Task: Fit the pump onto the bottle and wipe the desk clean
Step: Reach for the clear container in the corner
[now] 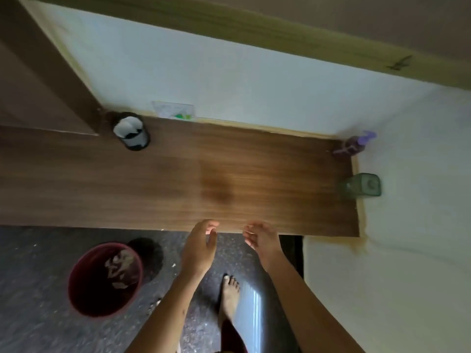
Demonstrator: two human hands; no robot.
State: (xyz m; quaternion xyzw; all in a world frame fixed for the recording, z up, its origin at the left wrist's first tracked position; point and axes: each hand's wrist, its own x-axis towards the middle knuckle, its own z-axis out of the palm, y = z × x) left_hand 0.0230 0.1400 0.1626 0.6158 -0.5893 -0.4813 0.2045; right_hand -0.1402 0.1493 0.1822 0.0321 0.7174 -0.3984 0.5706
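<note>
A wooden desk (165, 179) runs across the view with a darker patch (216, 186) near its middle. At its far right corner stands a purple bottle with a lilac pump (355, 143). A clear greenish bottle (362, 186) stands closer along the right edge, against the wall. My left hand (201, 244) and my right hand (261, 236) hover at the desk's front edge, side by side, fingers apart, holding nothing. The whole view is blurred.
A black cup holding white items (132, 133) stands at the desk's back left. A small card (175, 110) leans on the white wall. A red bin with scraps (104, 277) sits on the dark floor left of my bare foot (229, 294).
</note>
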